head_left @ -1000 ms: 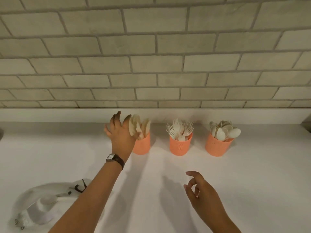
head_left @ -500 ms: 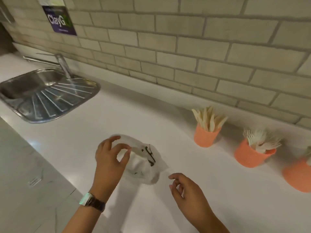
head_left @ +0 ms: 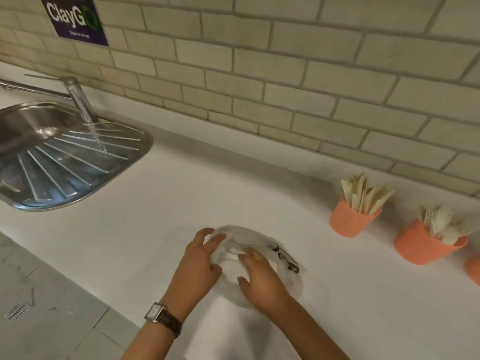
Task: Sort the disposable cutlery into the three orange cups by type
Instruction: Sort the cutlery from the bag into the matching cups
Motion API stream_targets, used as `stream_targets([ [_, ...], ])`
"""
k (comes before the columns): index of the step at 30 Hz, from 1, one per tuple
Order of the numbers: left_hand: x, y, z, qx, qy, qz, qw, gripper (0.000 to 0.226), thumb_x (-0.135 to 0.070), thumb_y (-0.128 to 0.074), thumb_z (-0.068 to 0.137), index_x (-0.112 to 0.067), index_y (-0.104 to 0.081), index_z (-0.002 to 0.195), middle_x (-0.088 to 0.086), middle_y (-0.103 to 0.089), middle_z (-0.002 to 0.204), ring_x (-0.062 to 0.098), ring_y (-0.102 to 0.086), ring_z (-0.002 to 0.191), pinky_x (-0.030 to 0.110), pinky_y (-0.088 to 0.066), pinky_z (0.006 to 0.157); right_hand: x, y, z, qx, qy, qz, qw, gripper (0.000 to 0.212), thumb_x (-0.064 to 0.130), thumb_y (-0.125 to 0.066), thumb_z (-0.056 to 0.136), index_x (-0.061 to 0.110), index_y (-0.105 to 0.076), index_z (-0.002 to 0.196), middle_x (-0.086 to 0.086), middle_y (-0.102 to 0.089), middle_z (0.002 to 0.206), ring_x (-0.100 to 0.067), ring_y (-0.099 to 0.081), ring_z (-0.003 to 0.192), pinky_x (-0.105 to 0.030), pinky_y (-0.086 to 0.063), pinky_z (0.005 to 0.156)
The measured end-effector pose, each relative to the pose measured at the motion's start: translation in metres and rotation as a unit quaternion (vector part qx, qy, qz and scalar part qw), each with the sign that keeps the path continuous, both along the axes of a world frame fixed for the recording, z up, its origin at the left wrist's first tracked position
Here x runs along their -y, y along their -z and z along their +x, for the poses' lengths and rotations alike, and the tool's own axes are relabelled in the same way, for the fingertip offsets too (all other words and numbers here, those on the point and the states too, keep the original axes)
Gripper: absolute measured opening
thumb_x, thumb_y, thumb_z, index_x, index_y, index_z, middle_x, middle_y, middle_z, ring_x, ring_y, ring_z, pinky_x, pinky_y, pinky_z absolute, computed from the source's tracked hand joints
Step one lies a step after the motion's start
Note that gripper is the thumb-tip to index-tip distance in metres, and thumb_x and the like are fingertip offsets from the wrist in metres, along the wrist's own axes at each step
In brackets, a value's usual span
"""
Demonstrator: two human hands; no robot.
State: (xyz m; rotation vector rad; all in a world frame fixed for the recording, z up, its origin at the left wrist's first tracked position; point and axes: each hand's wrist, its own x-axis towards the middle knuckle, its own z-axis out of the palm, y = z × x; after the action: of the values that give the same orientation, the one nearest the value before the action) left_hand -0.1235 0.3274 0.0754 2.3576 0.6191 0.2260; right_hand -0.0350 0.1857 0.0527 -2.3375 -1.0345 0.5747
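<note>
- The left hand [head_left: 197, 258] sits at the left edge of a crumpled white bag [head_left: 288, 279] on the counter [head_left: 233, 183], with its fingers [head_left: 206, 233] curled over the rim and its thumb against the side, so it grips the bag.
- The right hand [head_left: 259, 278] lies on top of the bag just beside the left hand, its fingers bent down into the plastic. I cannot tell whether it pinches the bag or only presses on it.
- The bag has a dark mark on its right side and lies flat on the counter under both hands. What it holds does not show.
- The first cup [head_left: 349, 222] stands well to the right of the bag near the wall and is full of cream knives [head_left: 363, 196] standing upright and fanned out.
- The second cup [head_left: 423, 246] stands just right of the first and holds white forks [head_left: 439, 224], which look blurred.
- The third cup [head_left: 474, 268] is cut by the right edge, and its contents are out of view.
- A watch [head_left: 158, 311] on a dark strap is on the left wrist.
- A steel sink [head_left: 52, 162] with a ribbed drainer sits at the far left, with a tap [head_left: 78, 100] over it.
- A dark sign [head_left: 75, 19] reading "ClayGO" hangs on the tiled wall [head_left: 285, 74].
</note>
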Motion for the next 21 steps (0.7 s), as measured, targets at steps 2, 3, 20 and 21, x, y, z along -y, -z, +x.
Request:
stream_targets([
  [2,-0.004,-0.002,0.001,-0.002,0.033,-0.023,0.999,0.074,-0.004,-0.055,0.075,-0.038,-0.036,0.138,-0.014,-0.026,0.143,0.010,-0.044,0.116,0.005,-0.038,0.074,-0.016,0.008,0.006,0.007,-0.004,-0.050,0.999,0.062,0.026,-0.055,0.092,0.018,-0.027,0.147,-0.001,-0.025,0.155,-0.016,-0.025,0.141,-0.023,-0.026,0.111],
  [3,-0.006,0.000,0.000,-0.004,0.049,-0.036,0.998,0.078,-0.004,-0.055,0.075,-0.039,-0.031,0.140,-0.014,-0.025,0.144,0.010,-0.043,0.118,0.007,-0.040,0.076,-0.022,0.012,0.007,0.022,-0.013,-0.079,0.997,0.065,0.028,-0.055,0.091,0.018,-0.025,0.148,-0.002,-0.027,0.153,-0.019,-0.028,0.139,-0.030,-0.029,0.111],
  [20,-0.039,0.000,-0.013,-0.033,0.096,-0.061,0.993,0.084,-0.010,-0.056,0.072,-0.046,-0.021,0.140,-0.017,-0.016,0.146,0.016,-0.044,0.117,0.015,-0.044,0.069,-0.038,0.012,0.025,0.029,0.051,-0.122,0.991,0.036,0.010,-0.045,0.089,0.015,-0.051,0.124,-0.005,-0.061,0.120,-0.024,-0.059,0.112,-0.032,-0.047,0.095],
  [21,-0.039,0.002,-0.014,-0.034,0.097,-0.061,0.993,0.085,-0.008,-0.055,0.072,-0.047,-0.020,0.139,-0.018,-0.016,0.145,0.016,-0.044,0.116,0.014,-0.043,0.066,-0.035,0.009,0.024,0.018,0.046,-0.104,0.993,0.039,0.010,-0.045,0.087,0.020,-0.051,0.124,-0.002,-0.063,0.118,-0.022,-0.060,0.110,-0.032,-0.048,0.094],
])
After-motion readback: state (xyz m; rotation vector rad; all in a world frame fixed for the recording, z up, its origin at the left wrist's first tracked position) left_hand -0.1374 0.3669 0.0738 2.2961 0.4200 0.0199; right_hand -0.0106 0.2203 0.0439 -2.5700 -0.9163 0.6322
